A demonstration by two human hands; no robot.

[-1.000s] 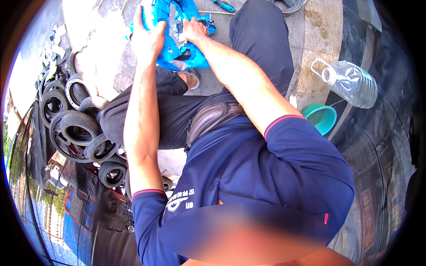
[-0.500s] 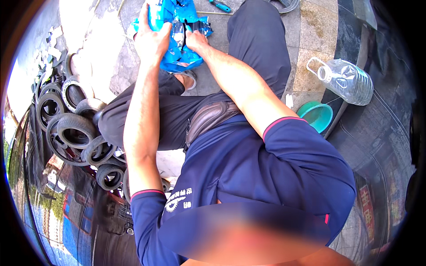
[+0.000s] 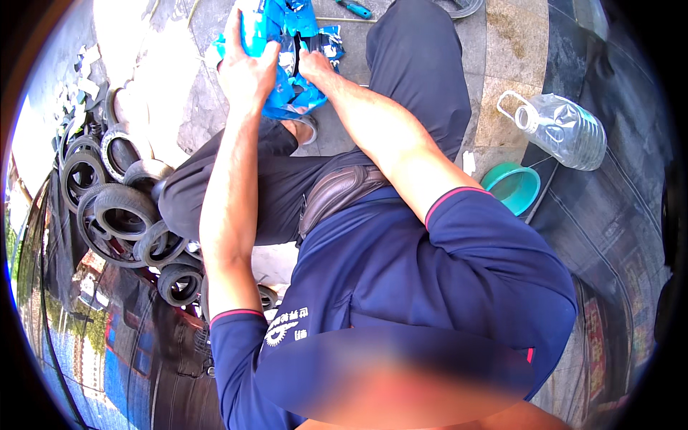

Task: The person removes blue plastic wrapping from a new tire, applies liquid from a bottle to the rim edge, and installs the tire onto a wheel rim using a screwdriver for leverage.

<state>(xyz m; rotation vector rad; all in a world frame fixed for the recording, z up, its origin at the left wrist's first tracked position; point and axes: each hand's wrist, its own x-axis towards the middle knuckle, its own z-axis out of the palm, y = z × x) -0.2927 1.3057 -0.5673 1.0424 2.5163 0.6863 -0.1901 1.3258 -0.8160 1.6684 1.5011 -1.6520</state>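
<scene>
Up at the top, crumpled, torn blue plastic wrap covers something dark that shows through its gaps. My left hand is closed on the wrap's left side, thumb pressed against it. My right hand is closed at the torn middle, fingers on a blue piece; I cannot make out whether it is wrap or something else. Past the bundle, a teal-handled tool lies on the paving. A sandaled foot shows below the wrap, beside my bent legs.
A heap of black tyres lies at left, with scattered pale scraps behind it. At right are a clear plastic jug on its side and a green basin. A coil lies beyond my right knee.
The wrap and both my hands have shifted slightly to the right. The torn opening has changed shape and shows more of the dark content. My grip on the bundle looks much the same.
</scene>
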